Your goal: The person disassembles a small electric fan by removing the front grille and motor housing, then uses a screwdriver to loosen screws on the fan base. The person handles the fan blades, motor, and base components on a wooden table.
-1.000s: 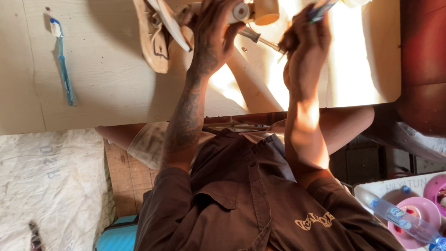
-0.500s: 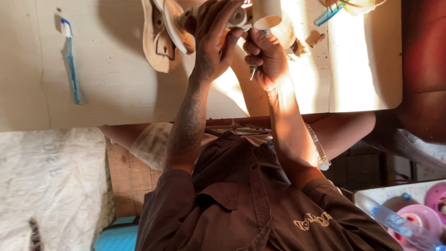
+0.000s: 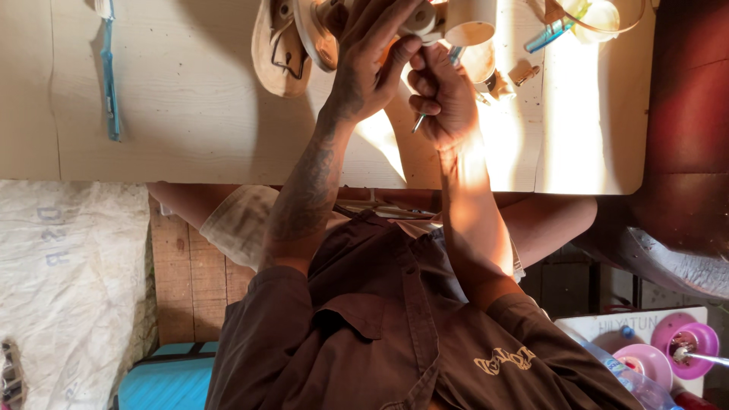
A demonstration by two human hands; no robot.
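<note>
Only the head view is here, looking down over a brown shirt point(image 3: 395, 334) at a pale wooden table point(image 3: 190, 114) that fills the top of the frame.

At the upper middle, the left hand point(image 3: 368, 72) is clenched around a small light wooden piece point(image 3: 421, 19) close to the top edge, thumb and fingers wrapped about it. Just beside it, slightly lower and to the right, the right hand point(image 3: 444, 102) is closed on a thin metal tool point(image 3: 419, 121), whose tip pokes out below the knuckles toward the left. The two hands nearly touch.

Left of the hands a rounded wooden part with a dark metal fitting point(image 3: 285, 49) lies on the table. A pale cup-like tube point(image 3: 471, 19) stands at the top edge, right of the hands, and a blue toothbrush point(image 3: 110, 76) lies well apart at the upper left. Pink round parts point(image 3: 687, 345) sit at the lower right.

As to progress, I would judge the work to be mid-way: the piece is held and the tool is ready, yet the tool's point is not on the piece, and loose parts lie unjoined about the table.
</note>
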